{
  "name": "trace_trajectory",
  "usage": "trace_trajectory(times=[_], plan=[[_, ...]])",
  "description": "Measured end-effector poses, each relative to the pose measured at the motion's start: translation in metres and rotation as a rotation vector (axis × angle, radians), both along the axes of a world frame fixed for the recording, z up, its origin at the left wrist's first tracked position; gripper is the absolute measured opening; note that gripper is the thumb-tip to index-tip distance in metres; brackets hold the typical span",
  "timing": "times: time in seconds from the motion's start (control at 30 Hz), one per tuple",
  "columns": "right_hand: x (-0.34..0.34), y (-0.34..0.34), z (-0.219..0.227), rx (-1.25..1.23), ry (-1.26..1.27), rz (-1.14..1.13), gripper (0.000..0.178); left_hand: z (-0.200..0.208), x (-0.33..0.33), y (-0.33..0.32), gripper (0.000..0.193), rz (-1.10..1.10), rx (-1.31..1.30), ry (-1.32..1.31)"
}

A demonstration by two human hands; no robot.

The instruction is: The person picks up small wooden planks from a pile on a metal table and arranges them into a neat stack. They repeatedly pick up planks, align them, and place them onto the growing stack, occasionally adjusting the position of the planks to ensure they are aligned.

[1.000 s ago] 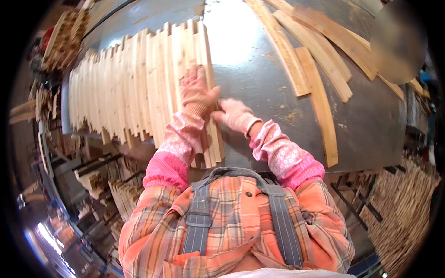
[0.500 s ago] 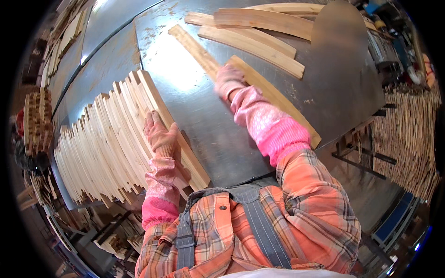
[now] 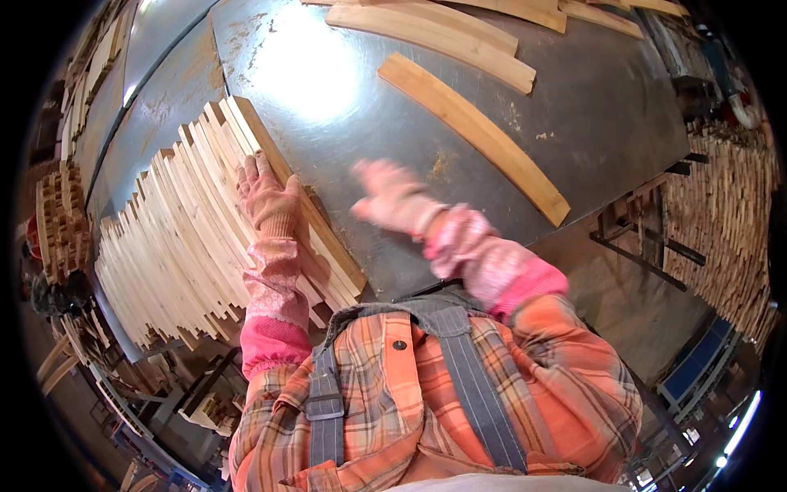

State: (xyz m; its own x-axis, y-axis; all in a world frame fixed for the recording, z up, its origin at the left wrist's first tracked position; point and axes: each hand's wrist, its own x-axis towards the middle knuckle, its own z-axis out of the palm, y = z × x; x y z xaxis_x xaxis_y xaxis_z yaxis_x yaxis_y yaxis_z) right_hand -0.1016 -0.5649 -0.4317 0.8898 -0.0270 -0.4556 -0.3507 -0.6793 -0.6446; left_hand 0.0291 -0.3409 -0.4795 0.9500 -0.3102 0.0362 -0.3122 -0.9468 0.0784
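My left hand lies flat on a tight row of pale wooden boards, its fingers stretched along the top near the row's right side. The boards stand side by side, their ends uneven. Over the bare metal to the right of the row, my right hand is smeared by motion. Its fingers look stretched out and apart, with nothing seen in them. Beyond that hand, a single curved wooden board rests on the metal table.
More curved boards lie overlapped at the table's far side. A large stack of wood pieces stands to the right past the table edge. Another wood stack is at far left. A dark seam crosses the table's left part.
My right hand has come nearer and left, away from the wood it was on. The slim board beyond that hand no longer lies there. My left hand stays on the row.
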Motion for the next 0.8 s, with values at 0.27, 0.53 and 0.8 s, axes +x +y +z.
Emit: trace_trajectory(times=[0.27,0.53,0.8], plan=[[-0.087,-0.177,-0.013,-0.530,0.417,-0.218,0.093,0.033,-0.032,-0.042,0.070,0.019,-0.619,0.281],[0.007,-0.119,-0.035,0.027,-0.167,0.143,0.073,-0.013,-0.084,-0.138,0.026,0.718,-1.503,1.091],[0.042,-0.311,-0.030,-0.635,0.105,-0.302,0.094,-0.024,-0.060,-0.122,0.022,0.878,-1.547,0.765]])
